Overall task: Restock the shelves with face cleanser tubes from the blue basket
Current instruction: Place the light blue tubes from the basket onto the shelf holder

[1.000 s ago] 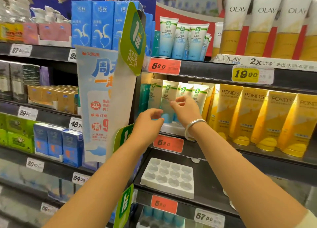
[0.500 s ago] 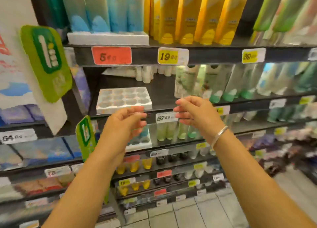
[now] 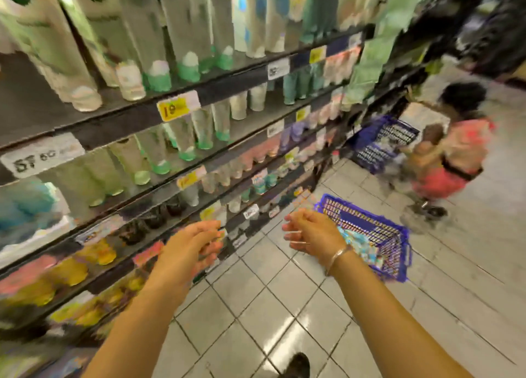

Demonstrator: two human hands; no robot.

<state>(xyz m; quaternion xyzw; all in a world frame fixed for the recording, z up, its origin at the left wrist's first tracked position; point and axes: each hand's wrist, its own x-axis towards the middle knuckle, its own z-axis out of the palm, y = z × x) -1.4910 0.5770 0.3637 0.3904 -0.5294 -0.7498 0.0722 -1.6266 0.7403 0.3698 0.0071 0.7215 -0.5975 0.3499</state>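
Bright overhead store lighting, glare patch reflecting off the floor tiles (image 3: 280,340). Heavy motion blur is smearing the shelves (image 3: 182,113) and a person (image 3: 455,150) far right; price labels barely legible. Wide-angle distortion is bending shelf lines toward the edges. Forearms are staying comparatively sharp.

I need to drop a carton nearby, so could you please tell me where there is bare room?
The tiled floor between the shelves and the blue basket is bare, as is the floor nearer the camera. The shelves themselves look packed with tubes. Farther up the aisle a second basket and a crouching person crowd the way.
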